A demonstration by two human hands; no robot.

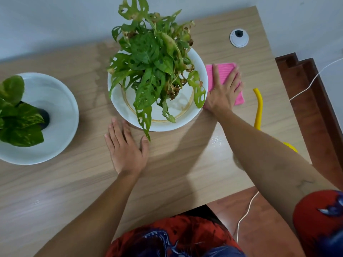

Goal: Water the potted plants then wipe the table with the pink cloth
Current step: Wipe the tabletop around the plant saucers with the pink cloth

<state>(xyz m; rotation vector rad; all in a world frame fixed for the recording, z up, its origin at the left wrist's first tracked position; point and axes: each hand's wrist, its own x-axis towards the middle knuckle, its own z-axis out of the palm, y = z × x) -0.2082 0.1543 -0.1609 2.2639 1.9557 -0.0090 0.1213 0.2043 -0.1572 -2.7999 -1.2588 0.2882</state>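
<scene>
So from where I'm watching, the pink cloth (225, 75) lies flat on the desk (176, 164) just right of the big white dish (201, 71) holding the holey-leaf plant (154, 58), long side running away from me. My right hand (222, 91) is pressed flat on it, fingers straight. Left hand (126, 147) rests open on bare wood by the dish's near rim, so I'd guess the right does the wiping.

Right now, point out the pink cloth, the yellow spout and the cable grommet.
pink cloth (223, 70): head view, on its bare upper part, above the right hand's fingers.
yellow spout (259, 104): head view, on the middle of the curved tube.
cable grommet (239, 38): head view, on the round cap's centre.
</scene>
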